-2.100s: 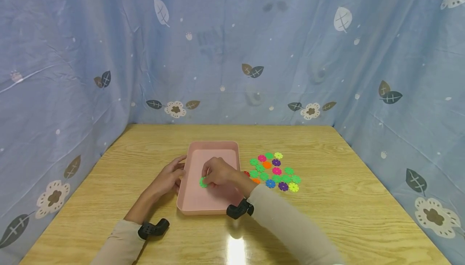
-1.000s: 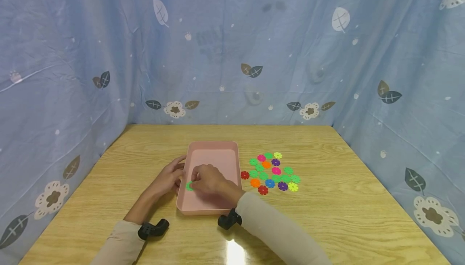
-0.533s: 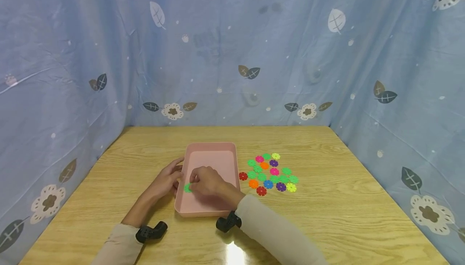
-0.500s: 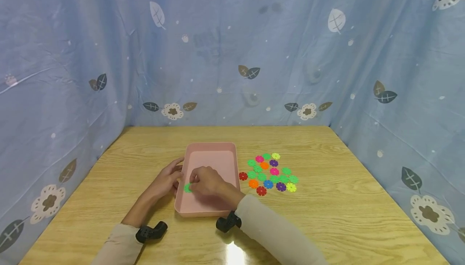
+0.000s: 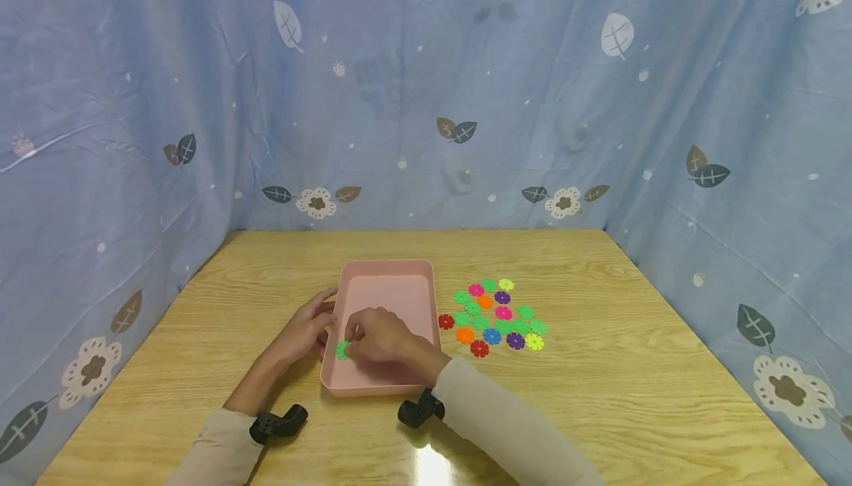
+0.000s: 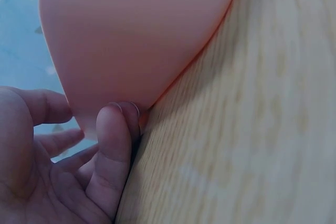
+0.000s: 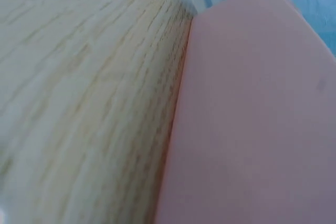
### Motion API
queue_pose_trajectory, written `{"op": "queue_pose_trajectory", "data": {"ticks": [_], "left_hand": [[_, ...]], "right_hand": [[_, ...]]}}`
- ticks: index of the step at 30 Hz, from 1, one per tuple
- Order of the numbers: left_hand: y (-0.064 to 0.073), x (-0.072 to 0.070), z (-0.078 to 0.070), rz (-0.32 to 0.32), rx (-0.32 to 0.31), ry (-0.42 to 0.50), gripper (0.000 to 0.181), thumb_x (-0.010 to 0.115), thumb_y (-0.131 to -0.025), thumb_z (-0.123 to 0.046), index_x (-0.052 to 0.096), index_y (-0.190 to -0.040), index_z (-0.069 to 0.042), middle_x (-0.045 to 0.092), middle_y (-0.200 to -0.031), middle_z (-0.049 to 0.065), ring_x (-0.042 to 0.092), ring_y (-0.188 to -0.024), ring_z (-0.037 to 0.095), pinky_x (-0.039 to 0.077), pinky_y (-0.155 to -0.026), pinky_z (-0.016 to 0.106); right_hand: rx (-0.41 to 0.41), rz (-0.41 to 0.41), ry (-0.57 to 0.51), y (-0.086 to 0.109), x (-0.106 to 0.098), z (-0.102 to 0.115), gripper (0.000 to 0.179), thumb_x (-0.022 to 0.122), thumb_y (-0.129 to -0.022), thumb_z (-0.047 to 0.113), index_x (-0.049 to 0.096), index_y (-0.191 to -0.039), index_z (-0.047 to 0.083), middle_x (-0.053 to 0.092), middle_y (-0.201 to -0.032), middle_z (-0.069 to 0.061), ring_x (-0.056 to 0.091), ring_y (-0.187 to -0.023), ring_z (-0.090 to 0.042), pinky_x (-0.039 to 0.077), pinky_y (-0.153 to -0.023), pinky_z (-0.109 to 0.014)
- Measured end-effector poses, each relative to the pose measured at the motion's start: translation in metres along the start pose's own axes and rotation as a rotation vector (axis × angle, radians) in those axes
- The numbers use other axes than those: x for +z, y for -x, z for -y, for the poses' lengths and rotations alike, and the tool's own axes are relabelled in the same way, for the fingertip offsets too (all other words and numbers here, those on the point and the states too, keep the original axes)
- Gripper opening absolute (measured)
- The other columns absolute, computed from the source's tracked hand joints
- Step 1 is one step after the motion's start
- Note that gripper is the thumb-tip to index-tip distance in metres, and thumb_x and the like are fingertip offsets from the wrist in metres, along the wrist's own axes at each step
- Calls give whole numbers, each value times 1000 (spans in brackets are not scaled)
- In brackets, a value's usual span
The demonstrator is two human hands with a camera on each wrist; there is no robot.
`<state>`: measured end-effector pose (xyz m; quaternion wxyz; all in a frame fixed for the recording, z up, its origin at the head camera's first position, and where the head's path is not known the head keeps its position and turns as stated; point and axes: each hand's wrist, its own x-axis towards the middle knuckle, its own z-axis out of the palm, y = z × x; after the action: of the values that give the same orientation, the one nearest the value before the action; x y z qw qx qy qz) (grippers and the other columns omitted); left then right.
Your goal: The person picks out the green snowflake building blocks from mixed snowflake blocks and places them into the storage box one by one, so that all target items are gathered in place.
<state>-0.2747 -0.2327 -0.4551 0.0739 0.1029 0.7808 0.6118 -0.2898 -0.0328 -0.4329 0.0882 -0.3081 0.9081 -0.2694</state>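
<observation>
Inside the pink tray point(image 5: 389, 288), near its left wall, my right hand point(image 5: 381, 336) pinches a green flower-shaped plastic disc point(image 5: 342, 351) between thumb and forefinger. Part of the disc is hidden by the fingertips. My left hand point(image 5: 302, 329) rests against the tray's outer left side. In the left wrist view, the left hand point(image 6: 79, 166) has its fingertips touching the tray's outside wall point(image 6: 131, 30), its fingers loosely bent. The right wrist view is mostly filled by the tray's outer wall point(image 7: 247, 119); the disc does not show there.
Right of the tray lie several loose flower-shaped discs, among them a red disc point(image 5: 479, 348), a blue disc point(image 5: 492, 336), a purple disc point(image 5: 515, 341) and a yellow disc point(image 5: 535, 342). They lie on the wooden table point(image 5: 632, 397). A patterned blue curtain point(image 5: 399, 86) surrounds it.
My right hand has carried the green disc leftward and toward me inside the tray, then shifted slightly nearer the left wall. The left hand stays against the tray.
</observation>
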Motion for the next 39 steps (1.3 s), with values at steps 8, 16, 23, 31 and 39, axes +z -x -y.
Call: {"op": "queue_pose_trajectory", "data": {"ticks": [8,16,23,31,39], "left_hand": [[0,0,0,-8,-4,2,63,41,-103,-8,19,-162,-8,37,-154,33,65,-60,23,56,-50,35],[-2,0,2,11,7,7,63,41,-104,-9,17,-163,-8,36,-155,34,65,-59,23,56,-50,35],[0,-2,1,24,7,12,63,41,-105,-10,15,-163,-8,34,-156,34,65,-59,23,57,-51,37],[1,-1,1,9,3,15,64,42,-104,-11,17,-163,-8,34,-156,33,66,-62,25,57,-51,37],[1,0,1,8,4,20,65,43,-103,-10,17,-162,-8,33,-156,33,65,-61,24,57,-50,36]], "right_hand": [[-17,33,26,2,0,0,12,82,-86,28,70,-85,26,63,-77,15,56,-73,-6,45,-65,-24],[-33,56,29,3,1,0,12,80,-88,31,68,-86,26,61,-76,14,55,-71,-6,44,-63,-24],[-52,69,-28,4,-1,-4,12,76,-91,34,70,-91,23,65,-80,14,57,-74,-4,47,-67,-21],[-84,63,-136,15,-7,-11,7,70,-96,23,70,-99,17,65,-84,9,58,-75,-4,49,-67,-20],[-81,16,-185,33,-19,-14,5,70,-95,19,69,-99,15,63,-81,8,55,-71,-5,47,-65,-21]]}}
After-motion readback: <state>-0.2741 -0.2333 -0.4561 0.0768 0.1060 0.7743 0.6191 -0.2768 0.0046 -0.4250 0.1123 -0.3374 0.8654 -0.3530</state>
